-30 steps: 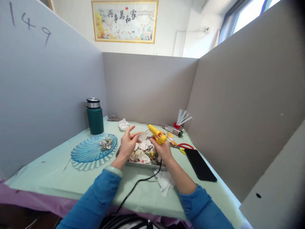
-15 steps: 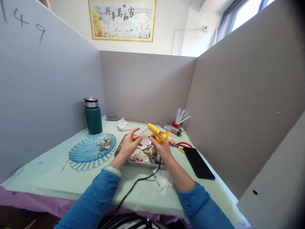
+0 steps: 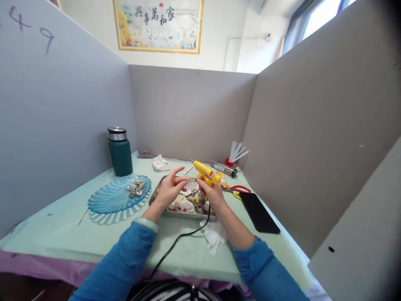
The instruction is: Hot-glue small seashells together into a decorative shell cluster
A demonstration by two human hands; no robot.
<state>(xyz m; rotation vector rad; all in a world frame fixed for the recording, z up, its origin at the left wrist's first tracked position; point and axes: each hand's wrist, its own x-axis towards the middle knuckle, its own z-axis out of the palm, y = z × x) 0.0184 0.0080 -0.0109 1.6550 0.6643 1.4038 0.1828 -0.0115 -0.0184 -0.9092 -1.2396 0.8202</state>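
Observation:
My right hand [image 3: 213, 194] is wrapped round a yellow hot glue gun [image 3: 204, 170], its nozzle pointing up and to the left. From the glue gun a black cord [image 3: 178, 239] runs down to the table's front edge. My left hand [image 3: 169, 189] is closed at thumb and fingertip, with the forefinger raised. A thin, pale strip lies between the fingertips of both hands, too small to name. Below them stands a metal tray [image 3: 184, 215] holding many seashells [image 3: 185, 205], partly covered by my hands.
A blue scalloped glass plate [image 3: 108, 198] with a small shell cluster [image 3: 135, 188] lies left, near a green bottle [image 3: 120, 154]. To the right are scissors [image 3: 241, 189], a black phone [image 3: 260, 213] and glue sticks [image 3: 235, 152] in a red holder. Tissue [image 3: 214, 236] lies before the tray.
The whole view has shifted slightly, so things sit a little further left. Both hands keep nearly the same pose, with the glue gun still in the right one.

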